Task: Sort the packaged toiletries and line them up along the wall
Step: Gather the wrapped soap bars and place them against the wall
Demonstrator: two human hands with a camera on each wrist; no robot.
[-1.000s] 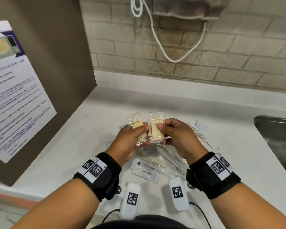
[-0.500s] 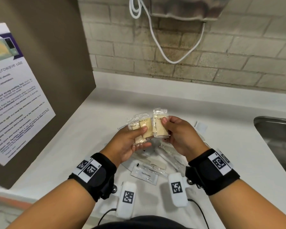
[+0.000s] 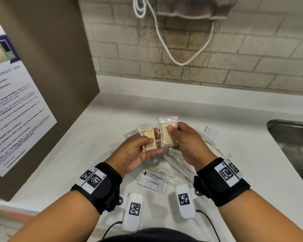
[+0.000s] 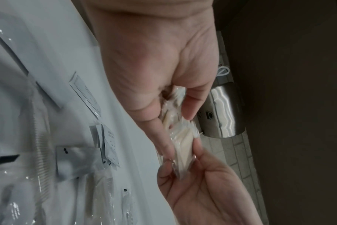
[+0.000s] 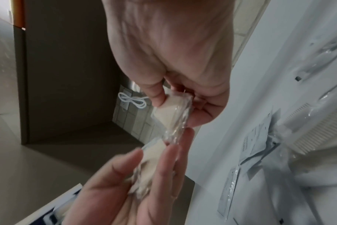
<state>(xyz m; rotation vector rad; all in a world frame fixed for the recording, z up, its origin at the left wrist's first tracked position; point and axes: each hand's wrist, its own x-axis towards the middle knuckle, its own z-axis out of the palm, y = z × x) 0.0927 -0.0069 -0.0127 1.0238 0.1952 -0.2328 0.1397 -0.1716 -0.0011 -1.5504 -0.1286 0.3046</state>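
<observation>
Both hands hold small clear-wrapped bath soap bars side by side above the white counter [image 3: 87, 149]. My left hand [image 3: 148, 147] pinches one soap packet [image 3: 148, 137] between thumb and fingers; in the left wrist view that packet [image 4: 173, 120] shows blurred in its grip. My right hand [image 3: 175, 135] pinches a second soap packet [image 3: 167, 137], thumb on its front face, as the right wrist view [image 5: 171, 112] also shows. The two packets touch edge to edge. Under the hands lies a loose pile of wrapped toiletries: a toothpaste sachet [image 3: 152, 183], combs and clear sleeves.
A brick wall [image 3: 217, 70] with a low white ledge [image 3: 182, 93] runs along the back. A brown panel with a microwave poster [image 3: 16, 102] stands on the left. A steel sink [image 3: 290, 137] is at the right. A white comb [image 3: 206, 141] and small sachet [image 3: 211, 132] lie near it.
Both hands have moved a little away from me toward the wall. The left-hand soap packet has turned from tilted to upright beside the right-hand packet.
</observation>
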